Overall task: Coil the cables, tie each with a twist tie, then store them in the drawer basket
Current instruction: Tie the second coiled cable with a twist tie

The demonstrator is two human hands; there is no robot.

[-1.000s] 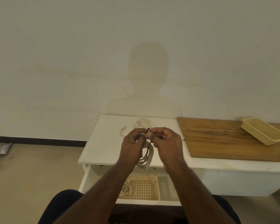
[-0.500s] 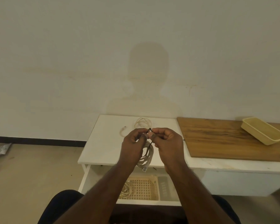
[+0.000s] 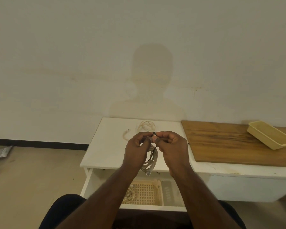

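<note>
**Head view: twist tie going on over the open drawer**

Head camera looks down on both hands raised above the white cabinet top [image 3: 106,146], and we are right at the tying step. The left hand [image 3: 137,149] is closed, thumb and forefinger pinched, and the right hand [image 3: 170,146] is pinched the same way, the two meeting on the dark twist tie [image 3: 154,133] at the top of the white coiled cable [image 3: 151,160]. That coil hangs below the fingers, just above the cabinet's front edge, its plug end dangling lowest.

Now, doing this well, in my judgement: keep the tie snug against the bundle before turning, so the loops cannot slide apart. Twist the two tails around each other, not around a finger, and give enough turns that it holds. One hand should anchor the coil while the other turns; letting both go to the tails risks the loops springing open.

Below the cabinet top, the drawer [image 3: 89,182] stands open with the cream basket [image 3: 145,192] inside, one cable already lying in its left side. Toward the back of the cabinet top lies another loose cable [image 3: 145,126], not yet tied. Right of the cabinet top, a wooden board [image 3: 229,142] carries a cream tray [image 3: 269,137].
</note>
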